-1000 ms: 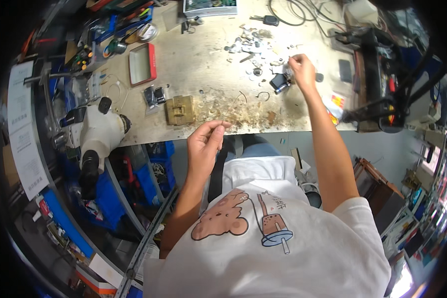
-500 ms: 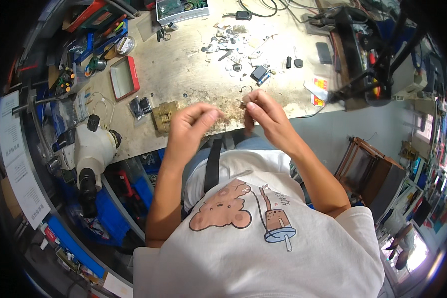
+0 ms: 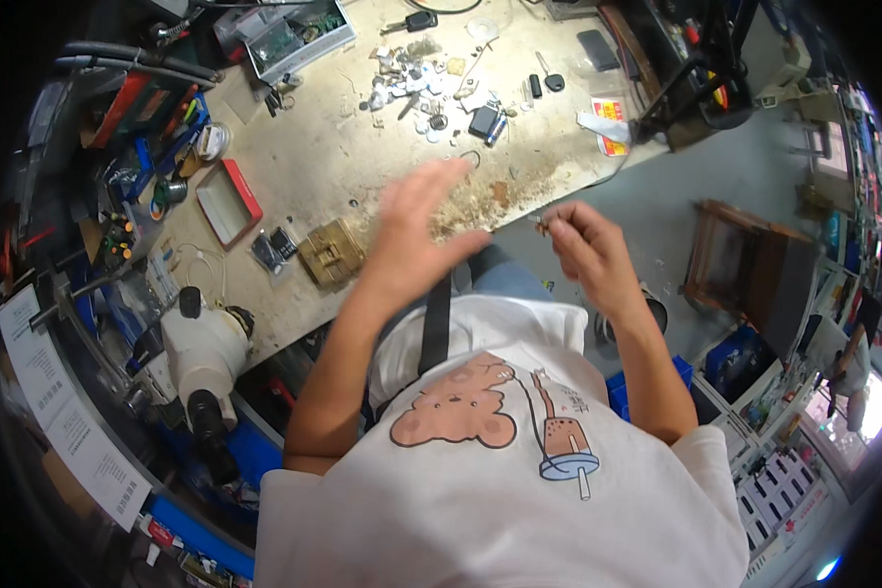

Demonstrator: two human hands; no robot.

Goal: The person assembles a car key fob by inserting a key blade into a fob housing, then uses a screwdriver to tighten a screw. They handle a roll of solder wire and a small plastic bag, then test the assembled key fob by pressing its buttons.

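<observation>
My left hand (image 3: 416, 230) hangs open above the front edge of the dusty workbench (image 3: 363, 147), fingers spread and blurred, holding nothing. Off the bench edge, over the floor, my right hand (image 3: 586, 250) pinches a tiny brownish part (image 3: 540, 226) between its fingertips. A brass-coloured square block (image 3: 330, 253) lies on the bench just left of my left hand. A heap of small metal bits and key fobs (image 3: 431, 93) lies further back on the bench.
A white microscope (image 3: 201, 358) stands at the left below the bench. A red-edged tray (image 3: 227, 203), tool racks (image 3: 147, 147) and a grey parts box (image 3: 294, 34) line the left and back. A dark wooden stool (image 3: 745, 279) stands at the right.
The view has swung so the bench sits higher and farther left. My hands have come apart: the left one has opened and lifted, the right has drawn back off the bench edge.
</observation>
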